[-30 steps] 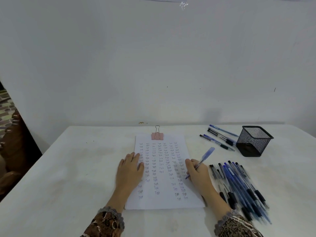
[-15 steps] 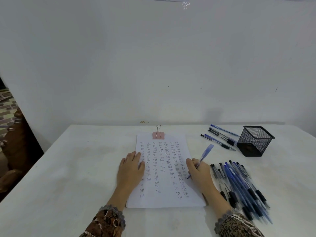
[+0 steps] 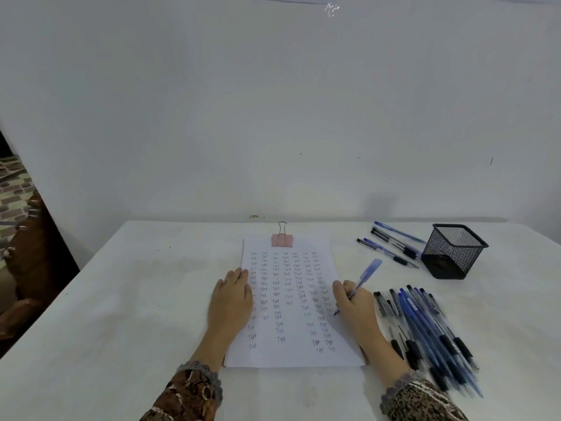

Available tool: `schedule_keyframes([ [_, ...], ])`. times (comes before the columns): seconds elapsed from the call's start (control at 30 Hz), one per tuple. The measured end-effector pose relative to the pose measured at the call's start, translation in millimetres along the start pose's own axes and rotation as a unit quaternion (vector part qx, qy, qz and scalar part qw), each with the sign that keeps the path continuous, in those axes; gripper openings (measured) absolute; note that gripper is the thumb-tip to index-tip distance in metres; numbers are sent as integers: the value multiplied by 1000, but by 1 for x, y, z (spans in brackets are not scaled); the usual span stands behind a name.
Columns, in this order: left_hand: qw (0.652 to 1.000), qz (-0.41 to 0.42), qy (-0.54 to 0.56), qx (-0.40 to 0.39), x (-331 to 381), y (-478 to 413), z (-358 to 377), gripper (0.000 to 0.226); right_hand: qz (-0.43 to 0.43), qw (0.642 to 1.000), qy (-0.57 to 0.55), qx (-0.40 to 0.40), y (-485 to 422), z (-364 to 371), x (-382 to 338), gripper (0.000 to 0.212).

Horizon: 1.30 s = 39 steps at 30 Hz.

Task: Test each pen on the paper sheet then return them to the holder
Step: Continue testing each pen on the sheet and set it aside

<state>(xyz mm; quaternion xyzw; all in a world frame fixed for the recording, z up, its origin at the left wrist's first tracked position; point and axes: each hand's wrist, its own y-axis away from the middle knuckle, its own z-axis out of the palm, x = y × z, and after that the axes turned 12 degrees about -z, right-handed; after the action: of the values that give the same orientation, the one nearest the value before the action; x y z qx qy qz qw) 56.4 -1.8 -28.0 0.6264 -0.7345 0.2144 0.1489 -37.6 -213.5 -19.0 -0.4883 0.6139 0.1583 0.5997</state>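
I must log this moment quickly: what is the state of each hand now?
Left hand: open, flat on the paper sheet.
Right hand: holding a blue pen, tip at the sheet.

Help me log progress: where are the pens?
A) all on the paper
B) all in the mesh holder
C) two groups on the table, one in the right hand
C: a small group lies by the mesh holder, a big pile by the right hand, which grips one pen.
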Motion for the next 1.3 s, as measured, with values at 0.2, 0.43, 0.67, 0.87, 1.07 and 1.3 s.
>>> schedule_keyframes([
  [0.2, 1000, -1, 1, 6, 0, 0, 1, 44, 97, 980, -161, 58, -1, -11, -4, 44],
  [0.43, 1000, 15, 3, 20, 2, 2, 1, 43, 119, 970, -213, 16, -19, -17, -24, 40],
  [0.67, 987, 100, 74, 106, 3, 8, -1, 56, -240, 904, 283, -212, -41, 6, -36, 21],
  [0.87, 971, 226, -7, 82, 12, 11, -5, 46, -379, 788, 406, -265, -34, 28, -30, 35],
  [1.07, 954, 274, -2, 119, 23, 9, 5, 14, -387, 772, 462, -200, -32, 29, -26, 45],
  [1.3, 976, 204, 60, 37, 28, 11, 3, 35, -312, 758, 502, -275, -43, 13, -31, 56],
])
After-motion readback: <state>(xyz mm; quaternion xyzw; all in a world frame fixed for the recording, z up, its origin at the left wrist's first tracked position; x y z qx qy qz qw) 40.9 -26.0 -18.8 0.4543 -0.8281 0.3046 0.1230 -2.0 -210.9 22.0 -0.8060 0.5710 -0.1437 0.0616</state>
